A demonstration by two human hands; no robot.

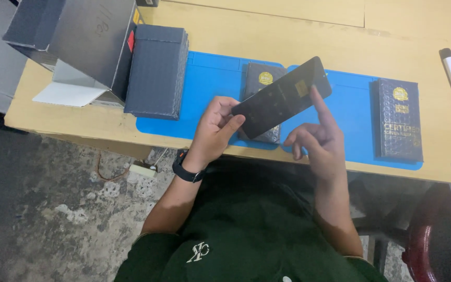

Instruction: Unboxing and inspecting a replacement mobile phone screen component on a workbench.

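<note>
Phone [283, 97] over mat's front edge [210, 137], left hand [216, 130] gripping

Dark green short-sleeved shirt [246, 235] with a small white emblem, black wristwatch [186, 169] — left wrist, bare forearms

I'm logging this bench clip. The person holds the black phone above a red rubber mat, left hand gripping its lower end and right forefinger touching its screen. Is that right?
Not quite: the rubber mat is blue, not red, as the head view shows. The rest stands: the left hand grips the lower end of the flat black phone, and the right hand has its forefinger on the screen.
</note>
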